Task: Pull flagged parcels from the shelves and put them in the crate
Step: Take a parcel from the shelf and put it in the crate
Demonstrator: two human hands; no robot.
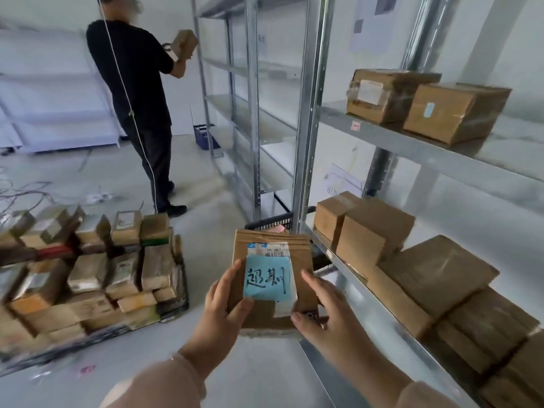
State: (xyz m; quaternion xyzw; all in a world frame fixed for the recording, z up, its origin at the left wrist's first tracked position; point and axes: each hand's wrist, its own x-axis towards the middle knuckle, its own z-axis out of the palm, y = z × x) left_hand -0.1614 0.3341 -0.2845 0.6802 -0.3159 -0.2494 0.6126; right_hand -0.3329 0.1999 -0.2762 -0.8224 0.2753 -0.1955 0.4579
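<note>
I hold a small cardboard parcel [270, 245] in front of me, above the floor beside the shelf. A blue note [266, 279] with handwritten characters is stuck over its white label. My left hand [219, 304] grips its left edge, thumb on the face. My right hand [321, 307] grips its right edge and lower corner. Just beyond the parcel, a black crate [272, 221] stands on the floor against the shelf upright; only its rim shows. More brown parcels [382, 240] sit on the lower shelf at right, and two parcels [424, 104] on the shelf above.
A metal shelving unit [309, 128] runs along the right. A low pallet of several stacked parcels [88, 275] fills the floor at left. A person in black [135, 92] stands further back holding a box, near a blue basket [204, 136]. Cables lie on the floor at far left.
</note>
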